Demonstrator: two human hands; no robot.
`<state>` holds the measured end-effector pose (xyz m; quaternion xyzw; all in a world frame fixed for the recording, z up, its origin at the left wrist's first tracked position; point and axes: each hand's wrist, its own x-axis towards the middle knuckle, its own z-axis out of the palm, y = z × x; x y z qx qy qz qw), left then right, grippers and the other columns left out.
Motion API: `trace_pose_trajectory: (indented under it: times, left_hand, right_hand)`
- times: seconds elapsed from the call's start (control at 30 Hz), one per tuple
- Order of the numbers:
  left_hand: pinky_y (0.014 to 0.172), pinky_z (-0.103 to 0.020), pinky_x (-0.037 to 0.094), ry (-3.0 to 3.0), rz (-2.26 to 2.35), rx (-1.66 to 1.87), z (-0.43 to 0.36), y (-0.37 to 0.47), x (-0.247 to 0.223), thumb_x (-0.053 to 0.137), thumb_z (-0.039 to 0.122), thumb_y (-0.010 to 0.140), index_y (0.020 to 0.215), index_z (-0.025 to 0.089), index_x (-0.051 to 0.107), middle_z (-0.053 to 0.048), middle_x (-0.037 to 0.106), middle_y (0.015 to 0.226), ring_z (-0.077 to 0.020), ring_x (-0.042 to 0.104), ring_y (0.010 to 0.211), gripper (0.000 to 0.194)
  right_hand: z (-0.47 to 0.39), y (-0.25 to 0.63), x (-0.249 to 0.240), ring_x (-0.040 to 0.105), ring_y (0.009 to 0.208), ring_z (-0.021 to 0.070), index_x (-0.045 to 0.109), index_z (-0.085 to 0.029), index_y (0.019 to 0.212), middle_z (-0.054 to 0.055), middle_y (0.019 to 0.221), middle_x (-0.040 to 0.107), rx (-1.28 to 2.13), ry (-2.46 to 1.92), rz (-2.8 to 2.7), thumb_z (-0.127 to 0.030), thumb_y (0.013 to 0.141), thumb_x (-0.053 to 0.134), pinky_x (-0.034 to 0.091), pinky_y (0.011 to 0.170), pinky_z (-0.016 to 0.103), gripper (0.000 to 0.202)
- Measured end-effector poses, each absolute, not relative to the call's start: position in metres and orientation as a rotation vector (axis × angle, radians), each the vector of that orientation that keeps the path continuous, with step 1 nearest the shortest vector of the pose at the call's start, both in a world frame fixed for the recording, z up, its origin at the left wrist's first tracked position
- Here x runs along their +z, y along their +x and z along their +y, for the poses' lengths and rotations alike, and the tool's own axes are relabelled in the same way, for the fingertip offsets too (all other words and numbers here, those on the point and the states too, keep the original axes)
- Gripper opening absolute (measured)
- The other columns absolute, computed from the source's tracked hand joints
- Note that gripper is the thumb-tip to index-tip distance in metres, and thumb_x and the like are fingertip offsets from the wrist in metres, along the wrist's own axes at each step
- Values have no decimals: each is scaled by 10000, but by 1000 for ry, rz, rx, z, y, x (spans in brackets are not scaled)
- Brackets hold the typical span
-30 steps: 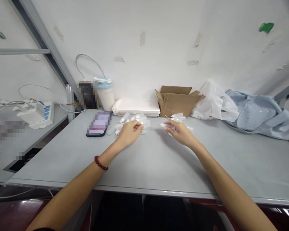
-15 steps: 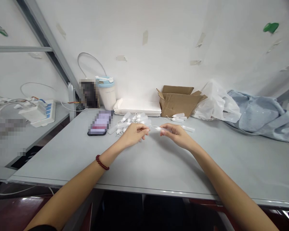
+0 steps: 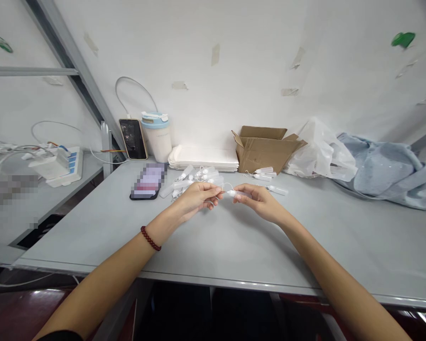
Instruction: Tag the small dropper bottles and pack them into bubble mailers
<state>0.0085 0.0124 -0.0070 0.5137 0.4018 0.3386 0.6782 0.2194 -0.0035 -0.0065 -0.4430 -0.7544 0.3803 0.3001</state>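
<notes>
My right hand [image 3: 258,201] pinches a small clear plastic tube with a white pointed cap [image 3: 230,193], the cap facing left. Between finger and thumb, my left hand [image 3: 198,196] grips a thin white string [image 3: 228,184] that loops up over the cap. The fingertips of both hands are close together above the grey table. Behind my left hand lies a pile of similar clear tubes [image 3: 187,172] with white caps and strings. A few more tubes [image 3: 264,170] lie beyond my right hand, and a single tube [image 3: 279,191] rests just right of it.
Along the wall stand a propped phone [image 3: 134,139], a lidded cup [image 3: 158,139], a stack of white sheets [image 3: 206,158], an open cardboard box [image 3: 261,154], a plastic bag [image 3: 317,154] and light-blue cloth [image 3: 386,166]. Another phone [image 3: 147,182] lies left of the pile.
My hands have come closer together. The right hand has shifted a little left with the tube, and the string now bows upward in a loop between them.
</notes>
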Motion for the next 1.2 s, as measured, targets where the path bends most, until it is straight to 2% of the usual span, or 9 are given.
trace_pose_trajectory:
  times: [0.37, 0.67, 0.87, 1.2]
  left_hand:
    - [538, -221, 382, 1135, 865, 747, 14, 7, -10, 683, 323, 752, 740, 109, 639, -28, 588, 707, -75, 486, 579, 219]
    - [532, -228, 384, 1218, 892, 765, 12, 10, -10, 697, 380, 732, 715, 112, 639, -28, 582, 683, -84, 490, 574, 275]
    - [540, -237, 385, 1230, 888, 793, 11, 11, -12, 698, 380, 726, 702, 119, 635, -26, 590, 695, -83, 492, 570, 269]
    - [553, -243, 382, 1196, 881, 801, 10, 11, -9, 688, 350, 740, 686, 119, 626, -13, 581, 686, -76, 481, 565, 245]
  right_hand:
    - [-4, 220, -5, 612, 874, 192, 632, -199, 1003, 52, 963, 672, 1034, -1162, -1990, -436, 865, 498, 449, 801, 333, 306]
    - [-6, 219, -4, 493, 626, 123, 626, -192, 897, 24, 773, 630, 1019, -1207, -1973, -468, 855, 493, 405, 612, 266, 310]
    - [-6, 219, -2, 433, 595, 113, 625, -194, 844, 17, 741, 603, 1026, -1211, -1981, -488, 846, 493, 360, 571, 256, 322]
    - [-6, 219, -4, 427, 587, 111, 628, -198, 857, 15, 750, 608, 1038, -1209, -1936, -483, 834, 511, 354, 564, 256, 309]
